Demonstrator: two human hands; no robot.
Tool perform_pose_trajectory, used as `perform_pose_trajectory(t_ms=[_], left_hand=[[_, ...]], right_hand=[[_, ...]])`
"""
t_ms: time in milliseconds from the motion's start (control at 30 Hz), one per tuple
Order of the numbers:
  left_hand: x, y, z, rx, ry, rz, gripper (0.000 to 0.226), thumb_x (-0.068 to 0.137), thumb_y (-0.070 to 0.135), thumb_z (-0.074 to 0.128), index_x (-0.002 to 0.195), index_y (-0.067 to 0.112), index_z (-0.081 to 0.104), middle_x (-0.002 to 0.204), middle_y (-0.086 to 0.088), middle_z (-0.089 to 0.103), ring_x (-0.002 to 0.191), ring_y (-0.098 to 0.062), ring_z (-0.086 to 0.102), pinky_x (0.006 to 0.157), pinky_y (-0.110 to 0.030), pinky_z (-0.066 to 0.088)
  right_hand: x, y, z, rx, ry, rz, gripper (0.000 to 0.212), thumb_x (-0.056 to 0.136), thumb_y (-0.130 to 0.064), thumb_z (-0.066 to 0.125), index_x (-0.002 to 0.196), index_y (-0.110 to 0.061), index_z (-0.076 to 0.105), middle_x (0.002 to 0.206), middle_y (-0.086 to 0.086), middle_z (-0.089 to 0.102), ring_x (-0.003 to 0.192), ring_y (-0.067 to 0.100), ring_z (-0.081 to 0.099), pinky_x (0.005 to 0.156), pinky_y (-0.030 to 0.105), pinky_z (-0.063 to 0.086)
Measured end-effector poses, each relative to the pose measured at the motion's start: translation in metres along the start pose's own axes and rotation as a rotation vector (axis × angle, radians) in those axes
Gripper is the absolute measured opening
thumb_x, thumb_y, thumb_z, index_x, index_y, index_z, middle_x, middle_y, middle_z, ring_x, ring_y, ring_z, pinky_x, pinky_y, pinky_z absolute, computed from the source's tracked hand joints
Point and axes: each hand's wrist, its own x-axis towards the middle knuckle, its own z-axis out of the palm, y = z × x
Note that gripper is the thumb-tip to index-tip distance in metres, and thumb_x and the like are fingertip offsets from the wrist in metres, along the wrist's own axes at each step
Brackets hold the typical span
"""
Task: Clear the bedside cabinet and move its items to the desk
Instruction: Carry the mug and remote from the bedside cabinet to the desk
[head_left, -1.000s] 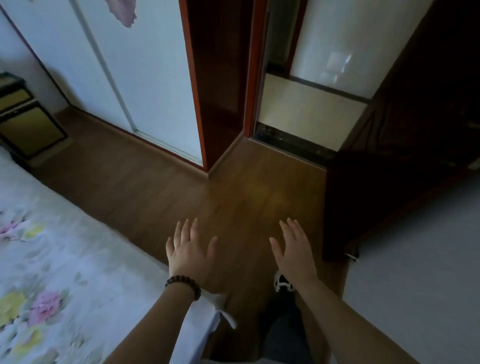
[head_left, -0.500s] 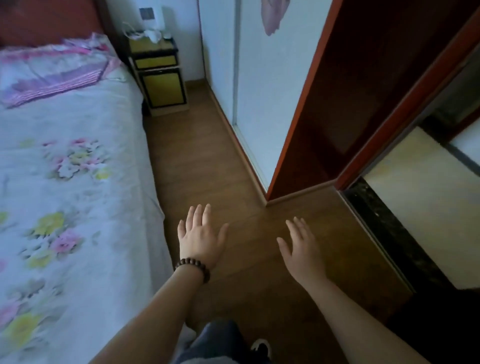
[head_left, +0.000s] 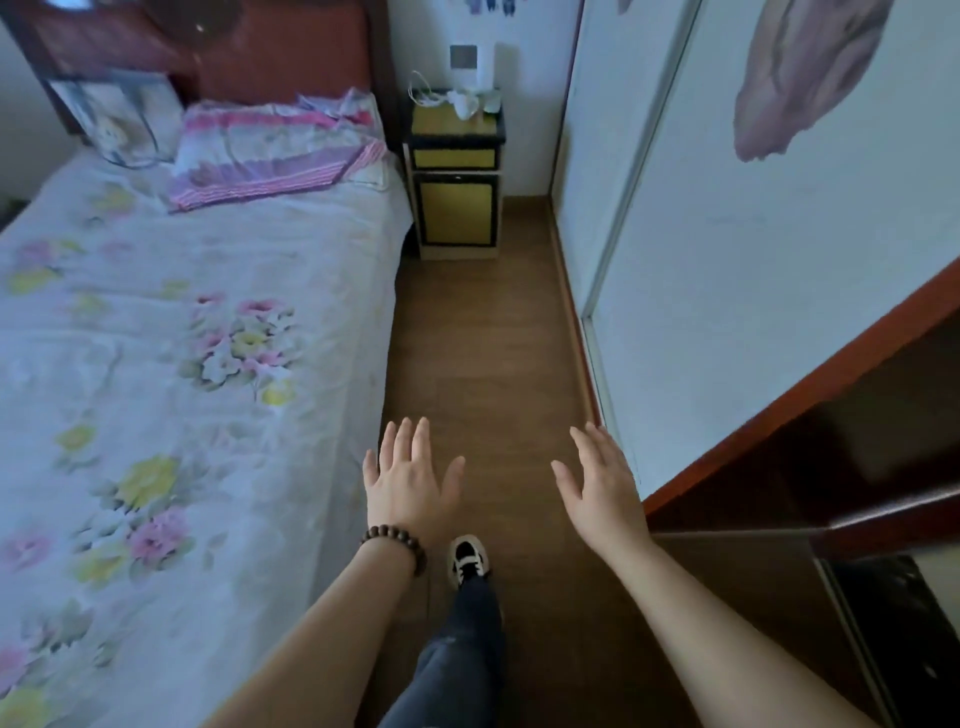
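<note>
The bedside cabinet (head_left: 455, 205), black-framed with yellow fronts, stands far ahead at the end of the aisle, against the wall beside the bed's head. Small white items (head_left: 465, 101) and a white cable (head_left: 420, 93) lie on its top; they are too small to tell apart. My left hand (head_left: 410, 480), with a bead bracelet on the wrist, is held out low with fingers spread and nothing in it. My right hand (head_left: 600, 488) is likewise spread and holds nothing. Both hands are far short of the cabinet. The desk is not in view.
A bed (head_left: 171, 364) with a floral sheet and a pink pillow fills the left. White sliding wardrobe doors (head_left: 727, 249) line the right. A narrow wooden floor aisle (head_left: 483, 338) runs between them to the cabinet. A dark doorway edge (head_left: 857, 519) is at right.
The view has swung left from the doorway to face down the aisle; the cabinet has come to the middle top. Both hands stay spread and hold nothing.
</note>
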Motion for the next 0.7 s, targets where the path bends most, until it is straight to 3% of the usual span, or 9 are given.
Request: perform_pose_trajectory(t_ms=[300, 700], left_hand=[[0.268, 0.052, -0.042, 0.044, 0.004, -0.049, 0.073, 0.091, 0.063, 0.023, 0.150, 0.021, 0.015, 0.159, -0.001, 0.017, 0.147, -0.019, 0.004, 0.119, -0.045, 0.008], [0.604, 0.155, -0.032, 0.017, 0.062, -0.143, 0.074, 0.091, 0.063, 0.023, 0.150, 0.021, 0.013, 0.159, -0.001, 0.018, 0.146, -0.018, 0.005, 0.118, -0.044, 0.007]], right_hand=[[0.277, -0.023, -0.042, 0.026, 0.015, 0.017, 0.054, 0.094, -0.043, 0.042, 0.142, -0.018, 0.037, 0.151, 0.004, 0.033, 0.142, 0.018, 0.021, 0.113, 0.031, 0.021], [0.663, -0.012, -0.062, 0.039, -0.041, -0.149, 0.055, 0.095, -0.045, 0.038, 0.144, -0.019, 0.033, 0.153, 0.002, 0.028, 0.143, 0.016, 0.017, 0.115, 0.038, 0.025]])
